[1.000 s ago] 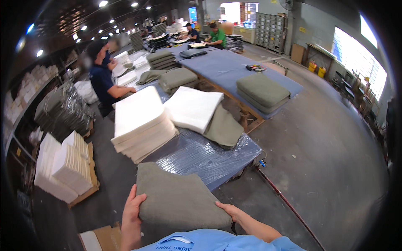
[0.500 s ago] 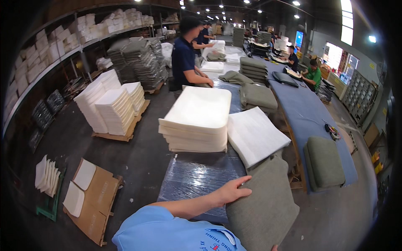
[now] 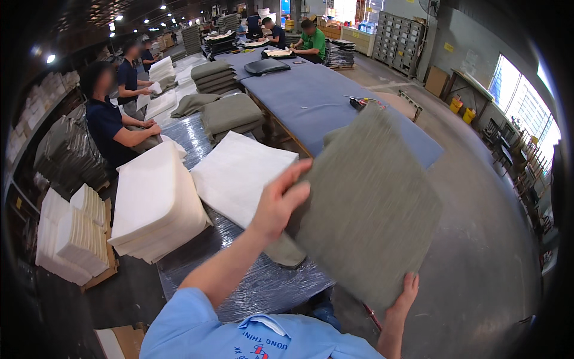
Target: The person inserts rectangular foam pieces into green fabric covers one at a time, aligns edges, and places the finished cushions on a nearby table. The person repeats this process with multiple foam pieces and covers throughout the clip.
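A flat grey-green fabric-covered cushion (image 3: 371, 209) is held up and tilted in front of me, smeared a little by motion. On its left edge is my left hand (image 3: 280, 200), thumb and fingers closed on it. Its lower right edge sits in my right hand (image 3: 405, 296), whose fingers are partly hidden behind the fabric. Below my left hand, another grey-green fabric piece (image 3: 286, 250) lies on the table. Beside it is a white foam sheet (image 3: 242, 170), next to a thick stack of white foam pads (image 3: 152, 197).
Plastic film covers the near table (image 3: 239, 293). Grey-green cushions (image 3: 230, 113) are piled farther along it. A blue-topped table (image 3: 323, 105) runs to the right, with hand tools (image 3: 359, 103) on it. A co-worker in dark blue (image 3: 107, 128) stands left; others work farther back.
My view has turned right. The grey-green cushion has been raised off the table and carried up to the right, now with both hands clearly on its edges.
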The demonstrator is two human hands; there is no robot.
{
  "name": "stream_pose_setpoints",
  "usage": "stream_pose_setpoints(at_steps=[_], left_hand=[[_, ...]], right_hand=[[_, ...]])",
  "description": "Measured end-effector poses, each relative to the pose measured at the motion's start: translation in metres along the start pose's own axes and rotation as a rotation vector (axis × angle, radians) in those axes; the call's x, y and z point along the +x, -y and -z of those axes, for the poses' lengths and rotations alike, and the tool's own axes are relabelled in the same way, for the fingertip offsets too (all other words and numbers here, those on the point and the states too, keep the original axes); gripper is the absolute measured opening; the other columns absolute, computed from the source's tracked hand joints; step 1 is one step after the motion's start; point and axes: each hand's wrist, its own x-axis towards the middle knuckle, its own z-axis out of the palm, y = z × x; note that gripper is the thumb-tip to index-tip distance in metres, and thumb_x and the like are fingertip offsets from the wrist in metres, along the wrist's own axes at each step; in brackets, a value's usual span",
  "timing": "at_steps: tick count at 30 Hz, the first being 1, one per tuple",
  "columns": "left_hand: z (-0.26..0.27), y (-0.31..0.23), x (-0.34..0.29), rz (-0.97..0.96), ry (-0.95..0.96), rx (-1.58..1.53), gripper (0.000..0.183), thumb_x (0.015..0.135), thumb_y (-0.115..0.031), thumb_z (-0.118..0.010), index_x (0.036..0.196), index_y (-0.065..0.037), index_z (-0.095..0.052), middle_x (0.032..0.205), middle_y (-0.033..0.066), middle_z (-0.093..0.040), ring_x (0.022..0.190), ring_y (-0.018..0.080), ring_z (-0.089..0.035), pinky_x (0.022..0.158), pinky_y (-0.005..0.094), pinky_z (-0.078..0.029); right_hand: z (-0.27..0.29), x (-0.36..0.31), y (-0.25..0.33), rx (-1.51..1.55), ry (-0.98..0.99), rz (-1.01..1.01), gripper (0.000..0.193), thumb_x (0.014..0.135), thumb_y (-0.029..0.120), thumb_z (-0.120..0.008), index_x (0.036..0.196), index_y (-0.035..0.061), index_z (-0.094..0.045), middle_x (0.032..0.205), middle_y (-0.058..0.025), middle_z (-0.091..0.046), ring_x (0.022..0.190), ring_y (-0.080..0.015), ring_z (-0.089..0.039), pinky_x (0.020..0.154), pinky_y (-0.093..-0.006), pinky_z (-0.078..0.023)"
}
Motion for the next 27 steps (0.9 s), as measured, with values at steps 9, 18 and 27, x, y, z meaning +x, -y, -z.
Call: stream_pose_setpoints(at_steps=[9,18,27], left_hand=[[-0.031,0.066,0.175,-0.16,-0.142,0.238,0.053,0.103,-0.022,-0.06,0.15,-0.002,-0.045,0.144,0.0117,-0.051,0.129,0.0189,-0.049,0.11,0.0325,-0.039],[-0.025,0.253,-0.143,0.782,-0.161,0.583,0.043,0.099,-0.027,-0.064,0.134,-0.002,-0.064,0.124,0.0168,-0.072,0.116,0.0246,-0.068,0.099,0.035,-0.052],[-0.016,0.195,-0.315,1.314,-1.505,0.164,0.021,0.09,-0.02,-0.064,0.104,-0.006,-0.073,0.088,0.0055,-0.07,0.075,0.0185,-0.066,0.055,0.0383,-0.051]], right_hand=[[-0.154,0.212,0.034,0.193,0.107,0.07,0.075,0.098,0.024,-0.072,0.157,0.0035,-0.03,0.151,-0.0153,-0.047,0.134,-0.03,-0.051,0.11,-0.0435,-0.046],[-0.197,0.336,-0.081,-0.012,0.119,-0.091,0.09,0.094,0.023,-0.076,0.159,-0.0011,-0.019,0.156,-0.0195,-0.039,0.138,-0.033,-0.047,0.112,-0.0435,-0.044],[-0.176,0.343,-0.069,-0.194,0.04,-0.03,0.074,0.095,0.033,-0.075,0.147,-0.0027,-0.037,0.145,-0.0204,-0.051,0.12,-0.0316,-0.06,0.101,-0.045,-0.055]])
